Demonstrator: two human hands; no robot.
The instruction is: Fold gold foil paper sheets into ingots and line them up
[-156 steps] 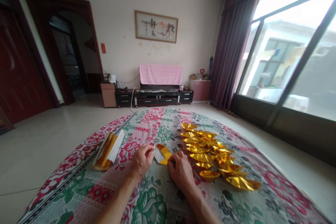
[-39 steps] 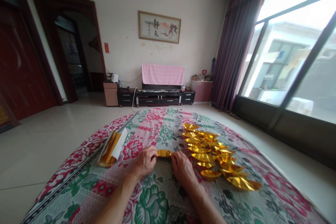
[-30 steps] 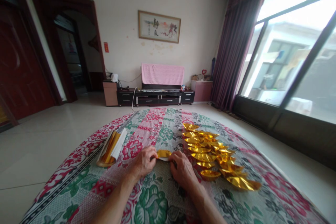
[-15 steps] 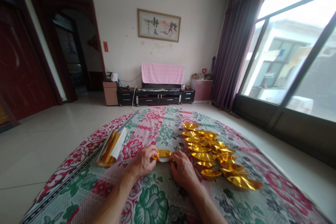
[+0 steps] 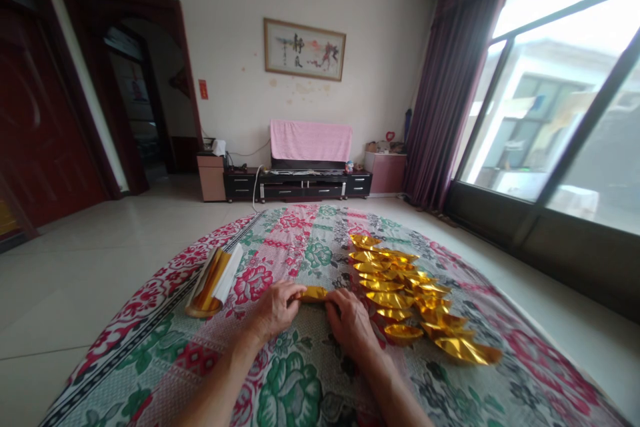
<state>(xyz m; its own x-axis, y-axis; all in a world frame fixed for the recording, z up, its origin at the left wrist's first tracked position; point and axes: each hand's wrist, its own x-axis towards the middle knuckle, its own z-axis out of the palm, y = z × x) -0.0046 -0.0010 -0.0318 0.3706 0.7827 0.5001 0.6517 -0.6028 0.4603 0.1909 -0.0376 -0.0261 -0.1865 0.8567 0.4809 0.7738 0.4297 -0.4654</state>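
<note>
A narrow folded strip of gold foil paper (image 5: 315,294) lies between my hands, over the middle of the cloth-covered table. My left hand (image 5: 278,307) pinches its left end with thumb and forefinger. At the right end, the fingers of my right hand (image 5: 351,317) are closed on the paper, their tips partly hidden. To the right stand several folded gold paper ingots (image 5: 389,300), boat-shaped and shiny, in two rough rows. A curled stack of gold and white paper sheets (image 5: 214,281) rests on the cloth at the left.
A flowered red, green and grey tablecloth (image 5: 320,253) covers the round table. Beyond it, a low black TV cabinet (image 5: 300,185) stands against the wall with a pink cloth (image 5: 311,140) over the screen. A large window (image 5: 540,120) is on the right.
The white side of the paper between my hands is now covered by gold, the near edge folded up. Both hands stay at nearly the same place.
</note>
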